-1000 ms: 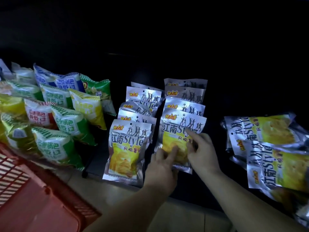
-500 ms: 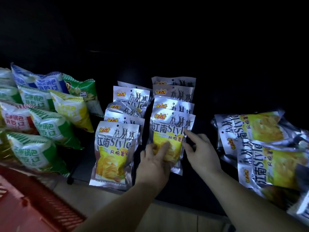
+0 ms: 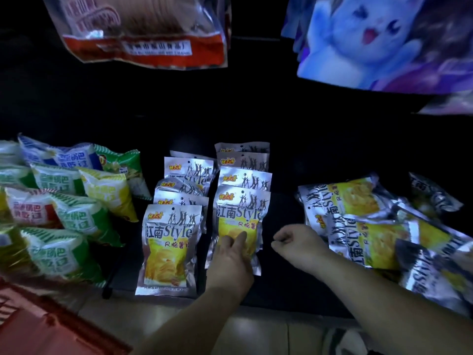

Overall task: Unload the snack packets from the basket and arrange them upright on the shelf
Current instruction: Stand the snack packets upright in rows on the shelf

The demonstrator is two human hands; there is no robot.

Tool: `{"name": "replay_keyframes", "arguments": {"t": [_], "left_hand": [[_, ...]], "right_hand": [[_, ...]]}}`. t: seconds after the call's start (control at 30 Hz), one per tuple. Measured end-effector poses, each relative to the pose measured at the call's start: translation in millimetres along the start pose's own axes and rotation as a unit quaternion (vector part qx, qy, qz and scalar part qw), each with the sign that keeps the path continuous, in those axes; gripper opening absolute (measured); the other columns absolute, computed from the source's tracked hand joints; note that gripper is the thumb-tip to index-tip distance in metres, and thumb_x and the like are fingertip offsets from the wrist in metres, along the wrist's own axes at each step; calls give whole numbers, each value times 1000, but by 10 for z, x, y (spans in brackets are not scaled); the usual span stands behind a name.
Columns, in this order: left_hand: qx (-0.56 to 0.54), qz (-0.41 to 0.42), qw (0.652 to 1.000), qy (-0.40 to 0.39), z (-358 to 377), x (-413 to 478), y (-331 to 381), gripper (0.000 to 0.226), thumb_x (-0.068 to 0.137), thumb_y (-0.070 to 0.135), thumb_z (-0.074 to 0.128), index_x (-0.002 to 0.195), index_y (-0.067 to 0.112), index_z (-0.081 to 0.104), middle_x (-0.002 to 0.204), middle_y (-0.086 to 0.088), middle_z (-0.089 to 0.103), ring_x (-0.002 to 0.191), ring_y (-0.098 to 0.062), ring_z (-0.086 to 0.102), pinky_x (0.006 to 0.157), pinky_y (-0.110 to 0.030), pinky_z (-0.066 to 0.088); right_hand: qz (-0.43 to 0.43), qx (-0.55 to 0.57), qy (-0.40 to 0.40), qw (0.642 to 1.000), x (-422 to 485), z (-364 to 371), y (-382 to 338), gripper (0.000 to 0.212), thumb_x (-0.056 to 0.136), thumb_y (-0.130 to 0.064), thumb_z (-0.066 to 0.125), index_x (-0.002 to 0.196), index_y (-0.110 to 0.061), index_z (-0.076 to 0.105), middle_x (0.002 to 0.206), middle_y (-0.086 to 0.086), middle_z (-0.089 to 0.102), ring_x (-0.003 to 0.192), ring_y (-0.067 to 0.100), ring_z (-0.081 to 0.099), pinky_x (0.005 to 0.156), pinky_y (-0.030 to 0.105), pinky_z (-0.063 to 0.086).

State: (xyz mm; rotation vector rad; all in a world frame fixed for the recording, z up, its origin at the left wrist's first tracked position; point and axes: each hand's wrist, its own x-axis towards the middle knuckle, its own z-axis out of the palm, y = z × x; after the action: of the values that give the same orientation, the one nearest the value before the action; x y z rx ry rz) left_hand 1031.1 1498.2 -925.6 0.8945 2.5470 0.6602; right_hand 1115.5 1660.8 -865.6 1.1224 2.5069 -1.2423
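Two rows of silver foil snack packets with yellow chip pictures, standing upright on the dark shelf [image 3: 281,290], one behind another. Left hand [image 3: 231,262] pressed against the lower front of the front silver packet of the right row [image 3: 239,216], thumb and fingers laid on its yellow panel; whether clamped round it or only resting on it, impossible to tell. Front silver packet of the left row [image 3: 170,248] just beside, upright, untouched, its bottom seam at the shelf's front edge. Right hand [image 3: 298,243] apart from every packet, loosely curled, fingers bent in toward the palm, holding nothing, between the right row and a loose heap of silver foil packets [image 3: 358,219] lying flat and overlapping on the right of the shelf. Further left, puffy green, yellow, red and blue pillow bags [image 3: 76,219] leaning in tilted rows. Corner of a red plastic basket [image 3: 38,329] at the bottom left, below the shelf; its inside out of view. Above, a clear bag with a red band and a white label [image 3: 143,34] hanging at the top left, and a blue-purple packet printed with a cartoon cat [image 3: 371,39] hanging at the top right, both blurred.
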Motion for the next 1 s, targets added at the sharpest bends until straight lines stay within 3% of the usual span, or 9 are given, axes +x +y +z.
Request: {"name": "replay_keyframes", "arguments": {"t": [0.13, 0.23, 0.33, 0.43, 0.53, 0.67, 0.8, 0.9, 1.0], "left_hand": [[-62, 17, 998, -26, -15, -34, 249, 59, 92, 24, 58, 149, 28, 42, 134, 0, 46, 115, -25, 57, 88, -32, 50], [-109, 10, 992, -71, 116, -28, 511, 60, 89, 29, 64, 147, 29, 46, 134, 2, 55, 114, -19, 61, 93, -28, 51], [-160, 5, 982, -97, 282, 5, 859, 47, 88, 30, 68, 135, 28, 60, 108, 8, 67, 100, -12, 64, 86, -20, 49], [-227, -1, 962, -149, 474, 77, 1256, 21, 87, 26, 72, 107, 19, 74, 83, 7, 67, 84, -12, 65, 78, -24, 49], [-260, 8, 944, -202, 763, 88, 1653, 11, 83, 31, 77, 90, 21, 76, 78, 3, 72, 90, -22, 73, 74, -25, 52], [-272, 33, 925, -264, 1163, -49, 2095, 20, 88, 27, 76, 107, 23, 73, 82, 14, 67, 87, -11, 66, 74, -16, 50], [-219, 52, 929, -293, 1523, -135, 2282, 26, 83, 31, 72, 108, 27, 70, 97, 10, 70, 96, -17, 70, 82, -34, 59], [-186, 33, 946, -264, 1676, -156, 2337, 11, 82, 19, 69, 83, 30, 71, 84, 5, 73, 82, -20, 71, 71, -32, 59], [-188, 2, 954, -233, 1652, -149, 2362, 9, 87, 22, 70, 84, 26, 77, 80, 6, 76, 75, -13, 71, 64, -28, 57]], "right_hand": [[18, -30, -7, 999, -190, -224, 4, 8, 94, -34, 68, 90, -29, 73, 93, -13, 69, 90, 10, 64, 84, 32, 55], [26, -26, -4, 999, -316, -407, 165, 11, 93, -32, 68, 89, -24, 74, 89, -11, 70, 86, 8, 65, 78, 27, 52], [33, -12, 16, 999, -410, -608, 432, 11, 92, -30, 69, 87, -23, 76, 79, -12, 70, 78, 7, 64, 70, 22, 48], [54, 32, 81, 995, -541, -828, 842, 7, 92, -30, 68, 87, -28, 73, 76, -8, 72, 70, 8, 65, 64, 21, 50], [99, -16, 184, 978, -707, -1034, 1431, 8, 93, -35, 64, 87, -31, 67, 88, -6, 72, 83, 18, 69, 73, 35, 56], [216, -38, 322, 921, -931, -1210, 1995, 20, 93, -44, 61, 110, -36, 68, 122, 3, 56, 111, 32, 60, 83, 38, 49], [299, 85, 258, 915, -947, -1191, 2346, 35, 91, -48, 63, 122, -35, 68, 136, 2, 55, 118, 29, 59, 103, 39, 48], [284, 169, 213, 919, -975, -1128, 2459, 33, 90, -39, 68, 122, -31, 71, 121, -4, 68, 113, 20, 64, 104, 38, 51], [255, 162, 187, 935, -1048, -1127, 2489, 35, 91, -27, 68, 125, -30, 69, 123, -3, 67, 111, 16, 64, 97, 30, 52]]}}
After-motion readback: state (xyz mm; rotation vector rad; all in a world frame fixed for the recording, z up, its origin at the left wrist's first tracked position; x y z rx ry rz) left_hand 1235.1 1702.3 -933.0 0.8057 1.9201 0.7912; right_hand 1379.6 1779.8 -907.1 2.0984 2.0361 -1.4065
